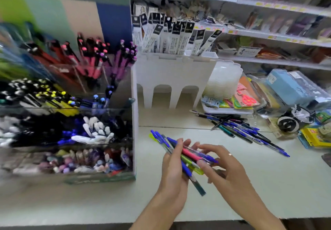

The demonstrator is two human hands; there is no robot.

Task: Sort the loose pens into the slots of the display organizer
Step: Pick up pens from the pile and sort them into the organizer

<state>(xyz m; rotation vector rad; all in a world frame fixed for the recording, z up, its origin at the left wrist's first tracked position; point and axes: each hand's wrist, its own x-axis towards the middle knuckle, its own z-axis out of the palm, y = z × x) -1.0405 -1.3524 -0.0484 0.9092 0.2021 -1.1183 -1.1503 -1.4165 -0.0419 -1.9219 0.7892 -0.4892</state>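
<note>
My left hand (172, 169) grips a bundle of pens (186, 156), mostly blue with a pink, a green and a yellow-green one, held slanted over the counter. My right hand (222, 163) reaches in from the right and its fingertips touch the bundle's right side. A heap of loose pens (245, 131), mostly blue and dark, lies on the counter further right. The tiered clear display organizer (114, 111) stands at the left, its slots full of red, purple, yellow, black and white-topped pens.
A white holder (172, 79) with packaged refills stands behind the hands. Stacked clear tubs (223, 79), packaged scissors (248, 99), a blue case (288, 86) and a yellow box (315, 136) crowd the right. Shelves of goods run along the back.
</note>
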